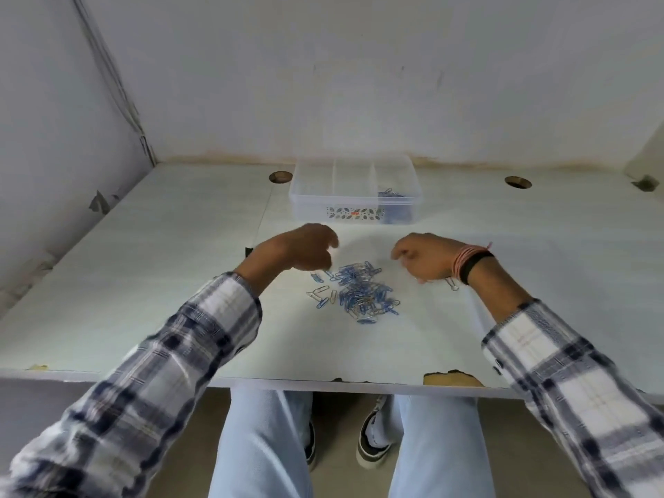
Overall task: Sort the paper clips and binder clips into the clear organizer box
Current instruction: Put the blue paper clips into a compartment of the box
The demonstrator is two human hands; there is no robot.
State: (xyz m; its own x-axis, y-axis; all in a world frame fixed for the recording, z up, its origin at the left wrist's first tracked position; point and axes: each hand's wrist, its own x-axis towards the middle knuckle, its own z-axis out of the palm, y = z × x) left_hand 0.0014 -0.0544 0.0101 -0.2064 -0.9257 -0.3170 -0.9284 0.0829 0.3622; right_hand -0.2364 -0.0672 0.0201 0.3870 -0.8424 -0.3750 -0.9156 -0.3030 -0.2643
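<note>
A loose heap of blue and silver paper clips [361, 291] lies on the white table in front of me. My left hand [309, 248] hovers over the heap's upper left edge, fingers curled downward; I cannot tell whether it holds a clip. To the heap's right, my right hand [422, 258] rests with fingers curled in, and what it grips is hidden. A silver binder clip [452, 283] lies by my right wrist. The clear organizer box [355, 190] stands at the back, with several blue paper clips [390, 193] in its right compartment.
The table [143, 300] butts against white walls behind and on the left. Two round cable holes [280, 176] [517, 181] flank the box. The front edge is chipped [452, 378] on the right. My legs and shoes show below the table.
</note>
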